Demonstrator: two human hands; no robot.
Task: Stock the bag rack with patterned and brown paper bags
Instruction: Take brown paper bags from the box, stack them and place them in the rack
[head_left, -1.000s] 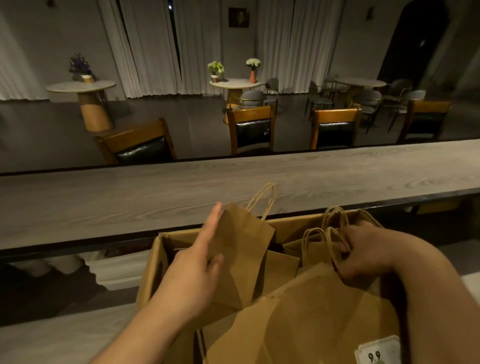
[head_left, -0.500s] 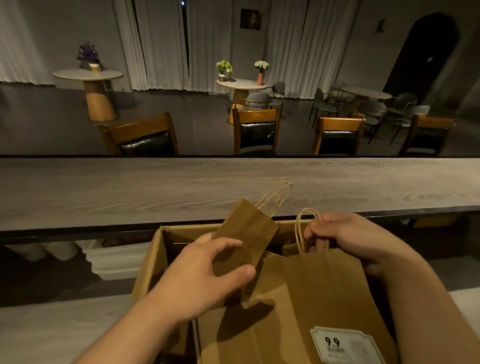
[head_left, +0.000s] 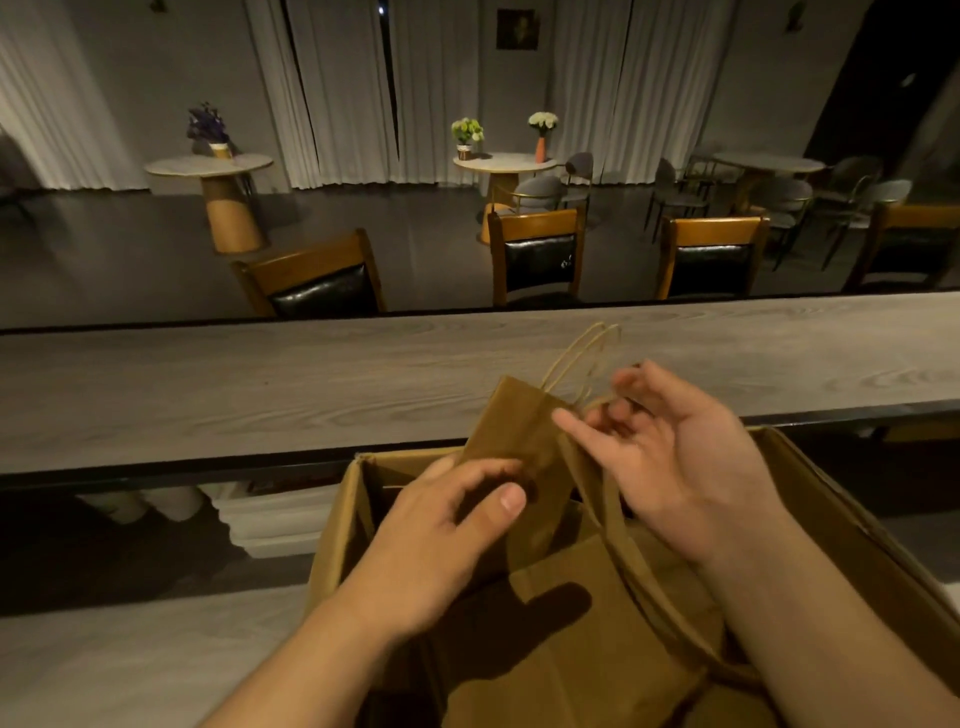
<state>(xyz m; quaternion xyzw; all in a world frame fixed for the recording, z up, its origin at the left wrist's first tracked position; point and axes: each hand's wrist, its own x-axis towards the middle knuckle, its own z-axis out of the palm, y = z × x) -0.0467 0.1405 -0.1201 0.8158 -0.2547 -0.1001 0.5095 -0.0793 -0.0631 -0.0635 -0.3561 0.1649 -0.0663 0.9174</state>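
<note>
- The left hand (head_left: 441, 540) pinches a small brown paper bag (head_left: 519, 452) between thumb and fingers; the bag stands up tall, folded flat, just past the thumb; its lower end dips down into the cardboard box (head_left: 841, 525)
- The right hand (head_left: 670, 457) is beside that bag, palm turned up; its fingers are bent loosely near the string handles (head_left: 582, 358); I cannot tell if they hook a handle or only brush it; one finger points at the top edge of the bag
- The bag looks very light and thin; I think it would bend and crease if you squeezed it hard; it is flat, so it may slide out of a loose pinch; a good place to hold it seems to be the stiff folded top edge, or the two string handles, which stick up above the right hand
- The handles look like twisted paper cord; I guess they could tear off if you yanked them
- The cardboard box sits under both hands, close to the body, with its flaps open; inside it are more brown bags (head_left: 571, 649) lying flat in a heap, below both wrists; how many there are I cannot tell, since they overlap in the dim light; I see no patterned bags in it
- The long grey counter (head_left: 208, 395) runs across just past the hands; no bag rack shows anywhere, so the bag has yet to go there
</note>
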